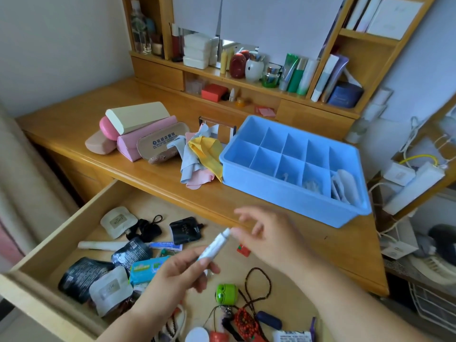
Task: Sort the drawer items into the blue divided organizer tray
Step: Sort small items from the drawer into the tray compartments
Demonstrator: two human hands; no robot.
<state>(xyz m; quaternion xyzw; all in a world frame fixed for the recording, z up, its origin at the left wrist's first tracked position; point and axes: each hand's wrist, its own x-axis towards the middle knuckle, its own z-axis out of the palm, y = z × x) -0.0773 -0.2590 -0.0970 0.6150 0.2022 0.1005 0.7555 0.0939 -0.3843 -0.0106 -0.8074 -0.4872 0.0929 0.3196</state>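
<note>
Head view: left hand (177, 270) holds a small white tube (214, 247) by its lower end, fingers curled round it, tube tilted up-right over the open drawer (74, 225). Right hand (265, 233) is at the tube's cap end, fingertips touching or nearly touching the cap; blurred, so can't tell if it's pinching, but fingers look loosely spread. Blue organizer tray (293, 198) sits on the desk (153, 178) beyond the drawer, near-right compartments w/ a few pale items, most others bare. Drawer has plenty left: sachets, a green tissue pack (145, 270), a green frog toy (227, 293), beaded cords (249, 317). Judgement on handling: tube prob light, soft-walled, smooth plastic, so a bit slippery; squeezing mid-body could push contents out if the cap is loose. Best hold is near the stiff cap/shoulder or the crimped tail, light pinch, then lay it flat in a compartment. Cloths (199, 156) and glasses cases (138, 134) lie left of the tray.
</note>
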